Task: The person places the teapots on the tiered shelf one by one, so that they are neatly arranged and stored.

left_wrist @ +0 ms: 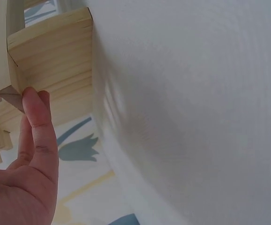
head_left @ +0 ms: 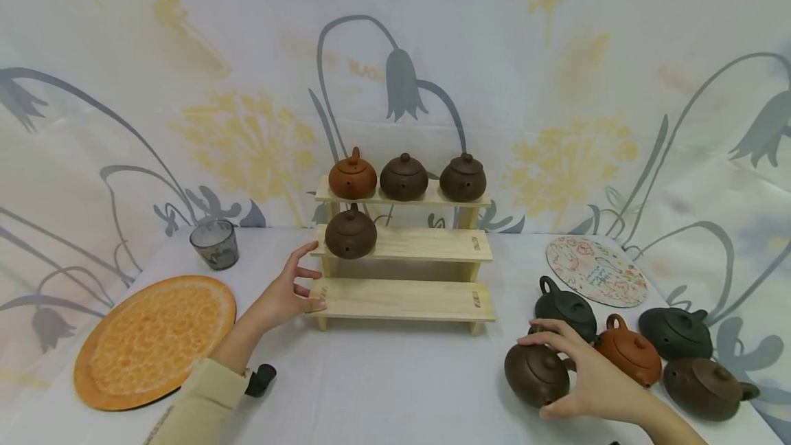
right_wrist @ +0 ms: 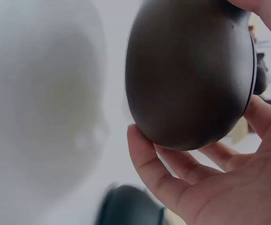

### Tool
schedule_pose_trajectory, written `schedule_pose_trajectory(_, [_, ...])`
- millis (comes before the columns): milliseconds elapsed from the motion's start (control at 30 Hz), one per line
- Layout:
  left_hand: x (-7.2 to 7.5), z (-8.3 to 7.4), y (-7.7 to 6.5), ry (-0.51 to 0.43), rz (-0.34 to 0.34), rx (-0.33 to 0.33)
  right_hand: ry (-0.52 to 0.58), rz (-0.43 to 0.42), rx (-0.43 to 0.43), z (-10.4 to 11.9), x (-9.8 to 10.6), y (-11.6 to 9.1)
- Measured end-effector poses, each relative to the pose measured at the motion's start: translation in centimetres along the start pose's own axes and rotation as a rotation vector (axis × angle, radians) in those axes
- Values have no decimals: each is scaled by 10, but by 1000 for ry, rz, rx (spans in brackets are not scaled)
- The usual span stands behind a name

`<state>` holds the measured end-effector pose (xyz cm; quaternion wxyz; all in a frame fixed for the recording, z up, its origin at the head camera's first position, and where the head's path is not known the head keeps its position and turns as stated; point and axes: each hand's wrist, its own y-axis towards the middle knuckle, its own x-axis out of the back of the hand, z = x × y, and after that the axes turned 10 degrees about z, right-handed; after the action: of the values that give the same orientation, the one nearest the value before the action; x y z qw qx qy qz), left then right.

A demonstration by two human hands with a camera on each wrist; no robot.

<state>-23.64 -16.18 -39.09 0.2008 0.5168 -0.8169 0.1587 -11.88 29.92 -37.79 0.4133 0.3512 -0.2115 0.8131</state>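
Note:
My right hand (head_left: 590,376) grips a dark brown teapot (head_left: 536,375), fingers over its far side and thumb at its near side. In the right wrist view the round body of the teapot (right_wrist: 186,79) fills much of the picture, with fingertips against its surface. My left hand (head_left: 287,294) holds the left end of a three-tier wooden display stand (head_left: 402,299). The left wrist view has its fingers (left_wrist: 39,126) at the corner of a board. On the top tier sit a reddish-brown teapot (head_left: 352,178) and two dark brown ones; another dark brown teapot (head_left: 350,233) stands on the middle tier, left.
Right of the held teapot cluster a black teapot (head_left: 565,311), an orange-brown teapot (head_left: 629,352), a dark green-black teapot (head_left: 675,333) and a brown teapot (head_left: 707,389). Behind lies a round patterned mat (head_left: 596,271). At left are a glass cup (head_left: 215,244) and an orange round mat (head_left: 154,342).

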Motion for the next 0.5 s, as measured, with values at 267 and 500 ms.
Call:
schedule_pose_trajectory(267, [-2,1,0,-8,-1,2,21,-55,70,24,8,31])
schedule_pose_trajectory(500, [-1,0,-1,-11,-3,5,8,-89,135,42,16,63])
